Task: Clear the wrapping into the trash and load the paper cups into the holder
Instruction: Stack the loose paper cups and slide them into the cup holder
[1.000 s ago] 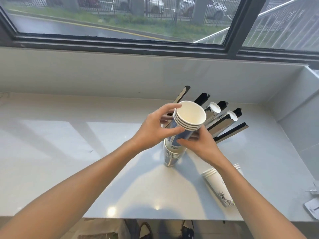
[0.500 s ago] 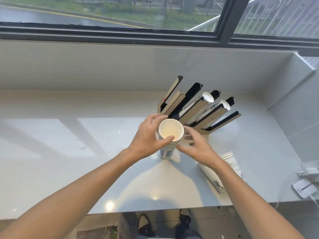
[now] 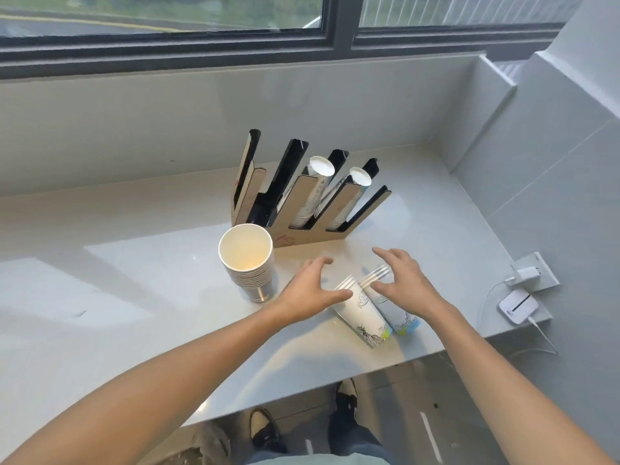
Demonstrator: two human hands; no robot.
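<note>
The tall stack of paper cups [image 3: 246, 263] stands upright on the tabletop [image 3: 134, 280] at about 9 o'clock from the hands, well clear of both and touched by neither. Behind it, at 12 o'clock, the slotted holder [image 3: 302, 196] already carries 2 rows of cups, with empty slots on its left side.

The left hand [image 3: 310, 293] hovers with its fingers [image 3: 320, 261] spread and released, gripping nothing; its thumb lies just beside the rims of the 2 lying cup stacks [image 3: 372, 307]. These rest on their sides, touching each other, rims toward 11 o'clock and bases toward 5 o'clock. The right hand [image 3: 401, 280] is likewise unclenched and empty, arched above the right-hand stack, fingers reaching past the rims.

The step in hand looks like gathering these 2 lying stacks. To do it well, each hand should close around the body of a stack rather than the thin rims, squeezing lightly so the paper does not buckle, then tip it upright before sliding it into a free slot.
</note>
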